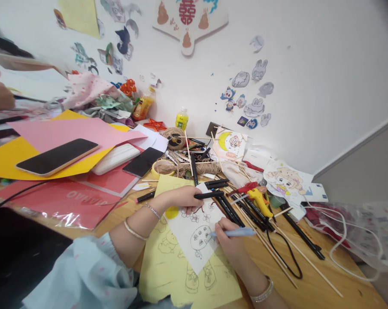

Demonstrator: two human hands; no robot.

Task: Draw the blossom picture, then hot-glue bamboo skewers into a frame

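My right hand grips a light blue pen, its tip at the edge of a drawn oval with small figures inside. That oval is on a white sheet of paper, which also carries flower drawings and a yellow circle near its upper left. Across the top of the sheet lies my left hand, with a black marker held between its fingers. Beneath the white sheet is a larger yellow paper with line drawings, torn along its lower edge.
Several black markers, wooden sticks and a yellow glue gun crowd the right. Twine and a yellow drink bottle stand behind. To the left are coloured papers, a phone and another person's hand.
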